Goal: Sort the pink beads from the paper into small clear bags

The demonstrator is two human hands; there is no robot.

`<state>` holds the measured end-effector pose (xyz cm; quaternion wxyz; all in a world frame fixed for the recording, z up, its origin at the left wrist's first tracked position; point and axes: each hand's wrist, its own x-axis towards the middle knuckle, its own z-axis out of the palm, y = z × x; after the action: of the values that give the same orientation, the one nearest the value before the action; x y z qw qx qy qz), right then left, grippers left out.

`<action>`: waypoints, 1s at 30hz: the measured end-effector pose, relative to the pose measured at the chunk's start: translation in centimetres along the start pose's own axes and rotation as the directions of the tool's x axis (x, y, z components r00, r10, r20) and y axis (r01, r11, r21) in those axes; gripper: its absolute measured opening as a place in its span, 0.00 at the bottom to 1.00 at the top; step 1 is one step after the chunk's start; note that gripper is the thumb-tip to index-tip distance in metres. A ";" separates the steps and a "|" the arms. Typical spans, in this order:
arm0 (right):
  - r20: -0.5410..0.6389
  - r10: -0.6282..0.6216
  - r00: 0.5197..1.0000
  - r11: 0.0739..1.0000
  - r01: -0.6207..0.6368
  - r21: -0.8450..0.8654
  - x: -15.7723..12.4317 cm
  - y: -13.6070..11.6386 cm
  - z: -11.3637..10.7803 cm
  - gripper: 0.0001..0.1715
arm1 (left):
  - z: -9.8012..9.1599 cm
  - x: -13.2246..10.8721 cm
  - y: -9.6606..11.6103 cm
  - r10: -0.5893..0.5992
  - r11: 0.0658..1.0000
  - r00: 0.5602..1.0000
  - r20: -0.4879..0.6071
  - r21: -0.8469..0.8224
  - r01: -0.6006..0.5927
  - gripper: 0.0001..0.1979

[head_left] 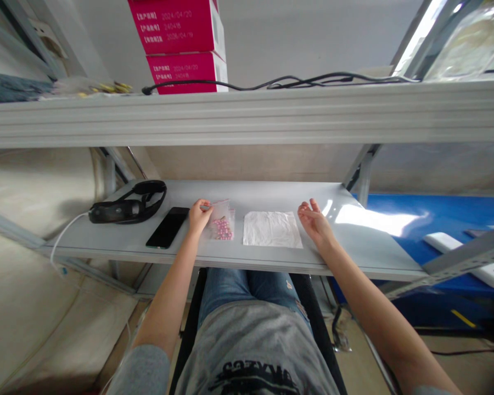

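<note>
Small clear bags of pink beads (222, 227) lie on the grey table, left of centre. My left hand (199, 215) pinches the upper left edge of a bag, its fingers closed. A flat white crinkled sheet (271, 229) lies to the right of the bags. Just past that sheet's right edge is my right hand (313, 220), palm turned up, fingers loosely curled and apart, with nothing in it.
Left of my left hand lies a black phone (167, 227), with a black headset (127, 208) on a white cable beyond it. A shelf (247, 120) crosses above the table, bearing pink boxes (185, 27) and a black cable (288, 83).
</note>
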<state>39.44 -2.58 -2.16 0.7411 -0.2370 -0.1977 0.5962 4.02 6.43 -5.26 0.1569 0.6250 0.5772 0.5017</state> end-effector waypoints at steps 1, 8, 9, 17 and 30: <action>0.005 -0.002 1.000 1.000 0.002 -0.004 0.0 0.0 0.0 0.28 | 0.0 0.0 0.0 0.002 1.000 1.000 0.000 -0.002 -0.002 0.08; 0.027 0.002 1.000 1.000 -0.002 -0.001 -0.1 0.1 0.1 0.28 | 0.0 0.0 0.1 0.000 1.000 1.000 0.006 -0.013 0.000 0.08; 0.032 0.002 0.999 1.000 -0.001 -0.003 -0.1 0.1 0.1 0.28 | 0.0 0.0 0.1 -0.002 1.000 1.000 0.007 -0.013 0.002 0.08; 0.094 -0.018 0.995 0.999 0.023 -0.048 0.0 0.3 -0.2 0.30 | 0.0 -0.1 0.2 -0.002 0.999 1.000 0.000 -0.034 0.002 0.07; 0.071 0.001 0.997 0.998 0.004 -0.068 -0.1 0.1 0.0 0.31 | 0.0 0.0 0.2 -0.011 0.999 1.000 0.000 -0.044 0.011 0.07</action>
<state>39.36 -2.63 -2.27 0.7257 -0.2405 -0.2443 0.5965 4.19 6.36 -5.13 0.1732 0.6184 0.5694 0.5132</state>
